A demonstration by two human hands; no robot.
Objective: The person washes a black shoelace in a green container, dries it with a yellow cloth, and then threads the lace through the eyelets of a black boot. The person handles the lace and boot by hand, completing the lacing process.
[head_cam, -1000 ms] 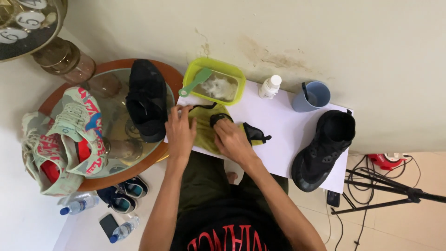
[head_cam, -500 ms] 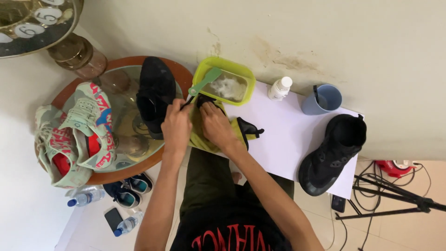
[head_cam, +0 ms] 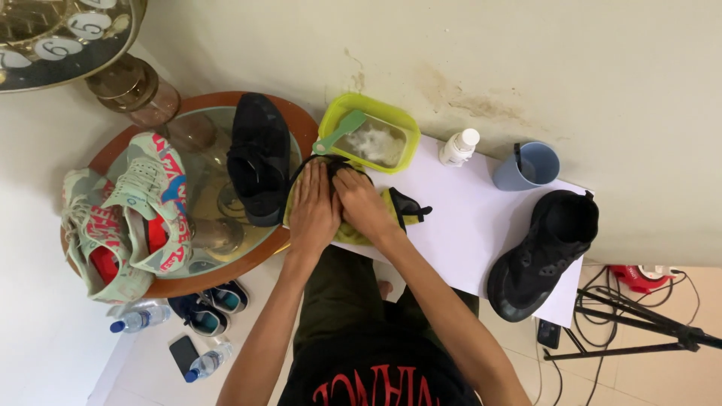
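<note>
Both hands, left (head_cam: pixel 314 207) and right (head_cam: pixel 363 203), having drawn together, are pressing flat, fingers extended, gripping nothing, on yellow-green cloth (head_cam: pixel 353 231) over black lace (head_cam: pixel 410 208), at 6 o'clock of green tub (head_cam: pixel 368 140).

Left hand (head_cam: pixel 313 207) and right hand (head_cam: pixel 362 204) side by side, palms down, fingers extended.

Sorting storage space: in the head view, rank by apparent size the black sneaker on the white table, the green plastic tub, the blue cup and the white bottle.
1. Black sneaker
2. Green plastic tub
3. Blue cup
4. White bottle
</note>
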